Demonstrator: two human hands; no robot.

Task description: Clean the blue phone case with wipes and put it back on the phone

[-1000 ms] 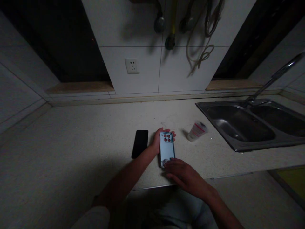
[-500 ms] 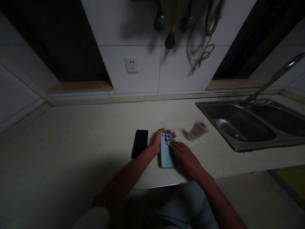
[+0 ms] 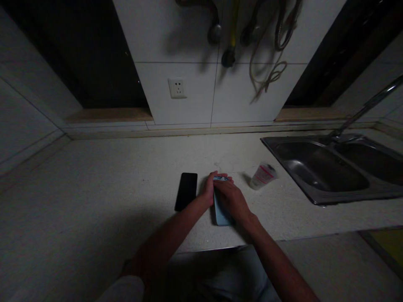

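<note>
Cupping one pale-blue rectangular phone case [image 3: 223, 216] near the six-o'clock edge of the speckled off-white countertop [image 3: 126, 172]: our left hand [image 3: 209, 186], loosely curved, holding the case's nine-o'clock side, fingers reaching past its top. Our right hand [image 3: 232, 197], half curled, lies across its upper part; whether it grips anything, we cannot tell. At nine o'clock: one flat black smartphone [image 3: 186, 191]. At two: one translucent red-banded plastic cup [image 3: 261, 178]; beyond, one stainless-steel double sink [image 3: 333, 197].
</note>
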